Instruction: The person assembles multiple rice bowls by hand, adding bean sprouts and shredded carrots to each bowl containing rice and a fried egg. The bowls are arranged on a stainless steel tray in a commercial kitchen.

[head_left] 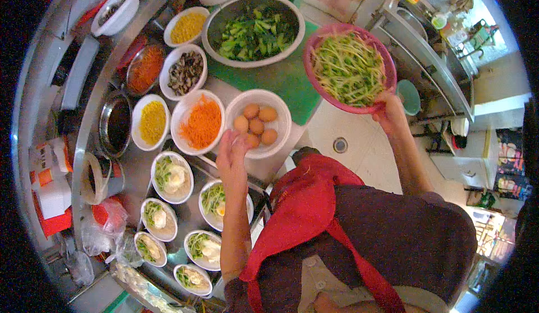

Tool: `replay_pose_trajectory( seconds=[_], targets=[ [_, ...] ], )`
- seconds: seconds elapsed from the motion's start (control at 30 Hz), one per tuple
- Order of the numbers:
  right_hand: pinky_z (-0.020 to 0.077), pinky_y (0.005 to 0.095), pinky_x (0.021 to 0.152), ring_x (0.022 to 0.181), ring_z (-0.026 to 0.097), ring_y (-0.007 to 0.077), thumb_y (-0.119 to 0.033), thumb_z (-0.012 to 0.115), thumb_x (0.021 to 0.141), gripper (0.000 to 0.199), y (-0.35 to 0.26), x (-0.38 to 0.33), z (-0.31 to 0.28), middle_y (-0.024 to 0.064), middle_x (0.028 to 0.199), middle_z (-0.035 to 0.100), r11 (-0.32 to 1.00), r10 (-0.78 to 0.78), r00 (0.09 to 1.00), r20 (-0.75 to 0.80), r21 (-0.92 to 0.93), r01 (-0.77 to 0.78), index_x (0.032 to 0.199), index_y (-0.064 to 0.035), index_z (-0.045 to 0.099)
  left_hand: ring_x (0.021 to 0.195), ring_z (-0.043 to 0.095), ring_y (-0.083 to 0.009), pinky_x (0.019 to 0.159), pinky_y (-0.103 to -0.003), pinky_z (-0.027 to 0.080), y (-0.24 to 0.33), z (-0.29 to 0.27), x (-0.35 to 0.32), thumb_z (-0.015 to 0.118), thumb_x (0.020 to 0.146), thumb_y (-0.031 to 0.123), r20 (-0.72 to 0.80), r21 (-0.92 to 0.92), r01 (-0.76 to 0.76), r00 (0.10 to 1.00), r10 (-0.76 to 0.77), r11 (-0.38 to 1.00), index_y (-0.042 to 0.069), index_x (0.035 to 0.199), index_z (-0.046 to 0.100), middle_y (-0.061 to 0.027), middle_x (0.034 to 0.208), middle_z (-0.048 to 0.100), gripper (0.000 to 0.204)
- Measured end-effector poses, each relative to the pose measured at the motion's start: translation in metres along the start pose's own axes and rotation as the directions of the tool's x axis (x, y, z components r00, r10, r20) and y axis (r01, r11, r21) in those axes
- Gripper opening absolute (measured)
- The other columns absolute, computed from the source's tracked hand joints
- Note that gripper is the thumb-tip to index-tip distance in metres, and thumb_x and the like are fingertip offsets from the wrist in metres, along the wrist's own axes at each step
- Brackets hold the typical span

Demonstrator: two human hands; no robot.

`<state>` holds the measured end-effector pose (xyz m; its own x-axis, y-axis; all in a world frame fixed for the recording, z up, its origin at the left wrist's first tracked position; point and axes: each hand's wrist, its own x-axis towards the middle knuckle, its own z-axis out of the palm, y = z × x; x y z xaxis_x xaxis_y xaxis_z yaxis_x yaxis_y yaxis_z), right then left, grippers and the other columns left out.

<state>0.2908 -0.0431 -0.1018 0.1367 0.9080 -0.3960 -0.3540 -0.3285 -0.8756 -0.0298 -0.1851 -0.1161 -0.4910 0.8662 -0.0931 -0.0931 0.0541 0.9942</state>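
Observation:
My right hand (390, 114) grips the near rim of a pink basin (310, 60) heaped with pale green sprouts (351, 68), held out to the right over the floor. My left hand (232, 151) is at the left rim of a white bowl (284, 102) with several brown eggs (256, 126) in it. Its fingertips are blurred, so whether they pinch the rim cannot be made out. Left of that hand stands a white bowl of shredded carrot (201, 123). Below it, several small white bowls (171, 177) hold greens, a pale topping and, in one, a halved egg.
A big metal bowl of chopped greens (258, 37) rests on a green board (292, 82). Bowls of corn (150, 122) and sliced mushrooms (185, 72), plus a pot of dark liquid (115, 125), line the left. A floor drain (340, 145) shows below the basin; steel shelving (429, 49) stands right.

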Motion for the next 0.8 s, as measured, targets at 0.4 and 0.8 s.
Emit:
replay_pose_trajectory(
  seconds=[0.4,0.8],
  targets=[
    [0.0351,0.0268,0.029,0.043,0.051,0.016,-0.002,0.048,0.072,0.007,0.004,0.148,-0.061,0.0097,0.067,0.058,0.986,0.164,0.974,0.155,-0.042,-0.16,0.076,0.0,0.054,0.079,0.052,-0.0181,0.077,-0.033,0.047,0.024,0.016,0.3,0.044,0.09,0.014,-0.321,0.212,0.013,0.946,0.057,0.977,-0.001,0.101,0.055,-0.0086,0.092,0.054,0.022],
    [0.0365,0.0261,0.029,0.04,0.051,0.0187,0.002,0.049,0.071,0.013,-0.007,0.198,-0.047,0.0148,0.065,0.059,0.974,0.205,0.953,0.223,-0.147,-0.175,0.081,0.0066,0.055,0.076,0.06,-0.0267,0.056,-0.039,0.05,0.047,0.026,0.412,0.049,0.08,0.013,-0.493,0.342,0.329,0.86,-0.13,0.88,-0.003,0.099,0.056,-0.0172,0.09,0.06,0.025]
  ],
)
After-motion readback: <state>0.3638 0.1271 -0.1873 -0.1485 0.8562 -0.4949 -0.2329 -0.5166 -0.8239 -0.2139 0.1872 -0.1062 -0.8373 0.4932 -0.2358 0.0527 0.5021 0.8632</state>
